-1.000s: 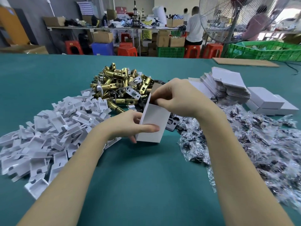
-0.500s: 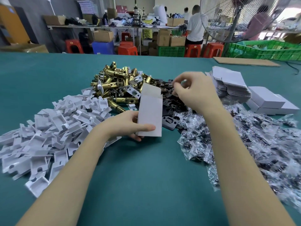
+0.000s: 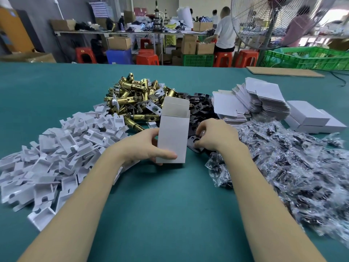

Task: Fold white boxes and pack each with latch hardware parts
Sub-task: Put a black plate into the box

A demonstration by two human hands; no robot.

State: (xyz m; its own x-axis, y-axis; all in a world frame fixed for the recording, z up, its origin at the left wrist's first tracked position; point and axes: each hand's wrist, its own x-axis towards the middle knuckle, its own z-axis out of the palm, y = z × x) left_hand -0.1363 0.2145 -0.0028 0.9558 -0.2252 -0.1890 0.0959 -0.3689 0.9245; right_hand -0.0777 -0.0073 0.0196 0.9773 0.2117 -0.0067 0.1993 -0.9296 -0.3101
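1. The left hand grasps a folded white cardboard box, thumb laid across the near face low down and fingers curled round the far side.
2. The box stands upright on the teal desk, just beside the right hand, its top flap raised and its mouth open.
3. The right hand has its fingers curled down onto a flat black metal plate at the near edge of a heap of such plates; it appears to pinch the plate, though the fingertips are partly hidden.
4. One box is in hand. Closed white boxes lie well to the right of the right hand, about three, stacked; the exact count is unclear.
5. Too many to count: white moulded plastic inserts heaped left of the left hand, brass-coloured latch bolts piled beyond the box, flat white box blanks stacked beyond the right hand, and clear plastic bags of dark small parts spread to the right of the right forearm.
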